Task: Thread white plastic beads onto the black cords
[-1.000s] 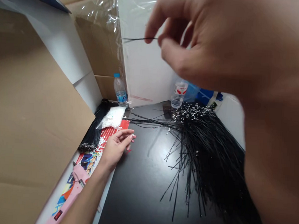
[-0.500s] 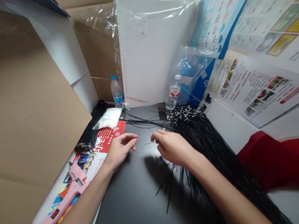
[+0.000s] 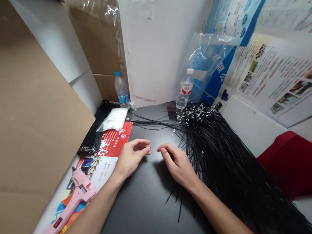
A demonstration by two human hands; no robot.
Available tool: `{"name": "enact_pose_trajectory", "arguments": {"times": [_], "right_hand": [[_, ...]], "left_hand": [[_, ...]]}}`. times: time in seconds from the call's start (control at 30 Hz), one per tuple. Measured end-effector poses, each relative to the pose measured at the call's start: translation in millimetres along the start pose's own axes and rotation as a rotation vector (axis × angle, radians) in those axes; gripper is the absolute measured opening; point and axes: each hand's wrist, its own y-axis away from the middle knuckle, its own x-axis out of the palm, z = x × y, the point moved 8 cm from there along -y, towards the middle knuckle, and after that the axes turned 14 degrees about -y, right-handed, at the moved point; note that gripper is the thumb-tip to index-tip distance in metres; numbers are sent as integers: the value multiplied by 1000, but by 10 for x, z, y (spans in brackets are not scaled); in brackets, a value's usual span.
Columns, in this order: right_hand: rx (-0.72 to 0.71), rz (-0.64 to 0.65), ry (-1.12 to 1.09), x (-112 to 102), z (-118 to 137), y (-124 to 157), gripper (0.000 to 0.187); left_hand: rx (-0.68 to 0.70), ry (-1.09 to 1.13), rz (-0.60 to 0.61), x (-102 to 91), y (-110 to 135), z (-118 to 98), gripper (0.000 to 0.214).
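My left hand [image 3: 132, 158] is closed in a pinch over the dark table. A small white piece [image 3: 148, 148] seems to show at its fingertips. Facing it a short gap away, my right hand [image 3: 175, 163] has thumb and forefinger pressed together; whatever lies between them is too small to make out. Beside and under the right forearm spreads a big heap of thin black wires [image 3: 222, 162], many tipped with white ends. Loose white pieces [image 3: 103, 147] are scattered on a red printed card [image 3: 119, 146] left of my left hand.
A pink glue gun [image 3: 75, 197] lies left of my left forearm. At the back stand two water bottles [image 3: 184, 92] and a bag of white pieces [image 3: 115, 119]. A black wire bundle [image 3: 95, 137] lies far left, by a cardboard panel [image 3: 36, 122]. Red cloth [image 3: 290, 163] is at right.
My right hand has turned and come down a little, its fingers now facing the left hand. My left hand has shifted slightly right. The view has tilted down slightly.
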Motion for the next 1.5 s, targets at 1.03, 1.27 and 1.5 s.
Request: {"name": "enact_pose_trajectory", "arguments": {"times": [1.03, 1.27, 1.5], "right_hand": [[243, 48, -254, -35, -192, -23, 27], [246, 31, -369, 27, -249, 12, 38], [135, 2, -341, -6, -135, 15, 20]], "left_hand": [[310, -502, 94, 234, 182, -324, 16], [239, -473, 80, 231, 163, -252, 20], [71, -171, 29, 118, 72, -142, 17]]}}
